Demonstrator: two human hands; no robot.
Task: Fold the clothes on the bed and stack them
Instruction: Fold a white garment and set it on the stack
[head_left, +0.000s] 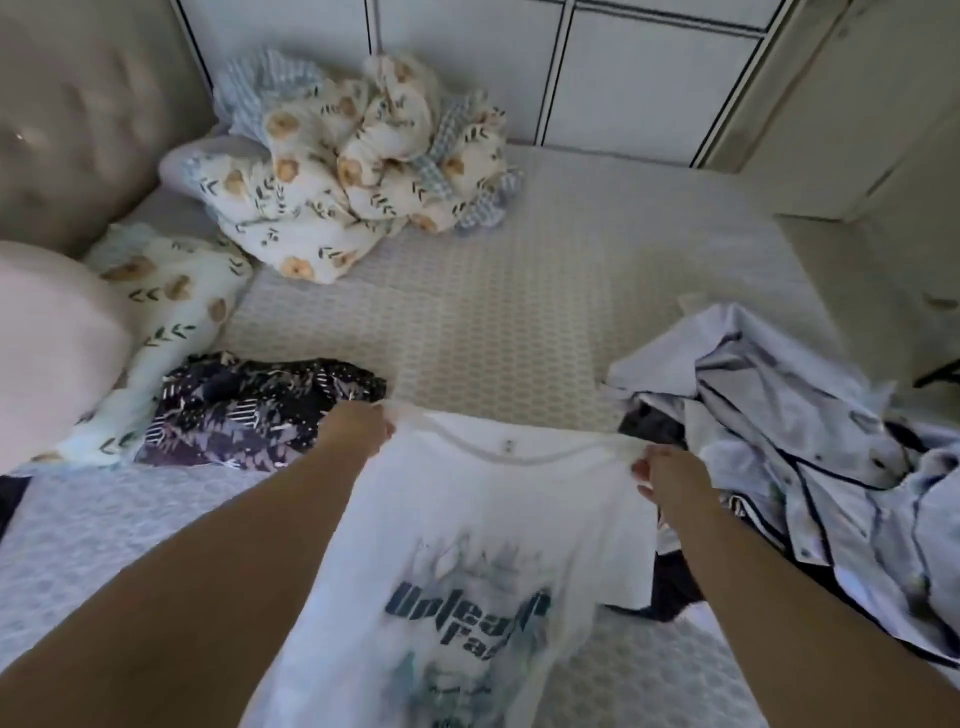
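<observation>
A white T-shirt (483, 525) with a dark blue print hangs stretched between my hands above the bed (493, 312). My left hand (361, 431) pinches its left shoulder and my right hand (670, 475) pinches its right shoulder. The collar faces away from me and the print faces up. A dark patterned garment (249, 410) lies crumpled at the left, just beyond my left hand. A heap of pale blue clothing with dark piping (800, 431) lies at the right, beside my right hand.
A bunched floral duvet (358, 166) sits at the back of the bed, with a floral pillow (166, 322) and a pink pillow (52, 353) at the left. A padded headboard (78, 114) stands at the left. White cabinet doors (623, 67) rise behind the bed.
</observation>
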